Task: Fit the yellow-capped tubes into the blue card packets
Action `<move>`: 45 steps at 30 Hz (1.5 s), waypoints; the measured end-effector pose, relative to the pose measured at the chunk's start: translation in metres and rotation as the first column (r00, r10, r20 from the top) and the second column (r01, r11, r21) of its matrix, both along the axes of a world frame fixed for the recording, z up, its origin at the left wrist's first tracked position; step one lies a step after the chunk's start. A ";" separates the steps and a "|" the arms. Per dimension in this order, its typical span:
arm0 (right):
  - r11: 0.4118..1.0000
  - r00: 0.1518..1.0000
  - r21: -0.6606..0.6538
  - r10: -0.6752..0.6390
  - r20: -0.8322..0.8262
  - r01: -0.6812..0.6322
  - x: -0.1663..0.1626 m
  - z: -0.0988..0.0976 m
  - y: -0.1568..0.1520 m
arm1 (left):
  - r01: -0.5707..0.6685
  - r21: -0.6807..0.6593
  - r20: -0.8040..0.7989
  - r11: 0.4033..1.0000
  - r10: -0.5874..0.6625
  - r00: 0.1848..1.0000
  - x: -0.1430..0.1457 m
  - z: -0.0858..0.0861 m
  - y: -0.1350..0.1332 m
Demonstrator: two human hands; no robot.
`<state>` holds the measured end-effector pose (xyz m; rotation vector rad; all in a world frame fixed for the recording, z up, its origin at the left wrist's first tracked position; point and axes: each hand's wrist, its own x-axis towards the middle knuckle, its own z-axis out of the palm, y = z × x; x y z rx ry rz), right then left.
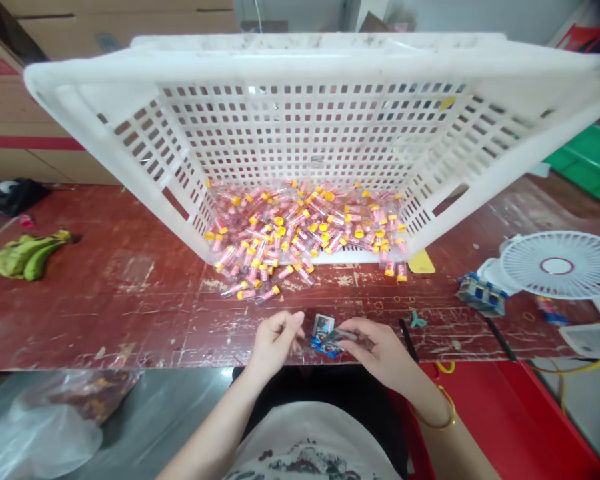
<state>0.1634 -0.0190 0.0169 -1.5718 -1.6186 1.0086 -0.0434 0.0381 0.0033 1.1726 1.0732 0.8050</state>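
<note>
My left hand (279,339) is closed near the table's front edge, thumb pressed against the curled fingers. Whatever it may pinch is too small to make out. Opposite it, my right hand (373,343) grips a small dark flat piece (347,335) between thumb and fingers. Between the hands lies a small flat packet (324,328) with a blue edge and a dark printed face; the piece in my right hand overlaps its right side. Just beyond, several clear tubes with yellow caps and pink labels (260,292) lie loose on the table.
A large white plastic basket (320,63) lies tipped toward me, with many capped tubes spilling out. On the right are a white fan (555,267), a blue-edged bundle (481,295) and a teal three-armed piece (418,320). Bananas (27,257) lie left on the red table (130,300).
</note>
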 end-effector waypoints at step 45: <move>0.976 0.956 0.211 0.009 -0.294 0.056 0.011 -0.003 0.038 | 0.026 -0.449 0.023 0.893 -0.018 1.000 0.029 -0.006 -0.001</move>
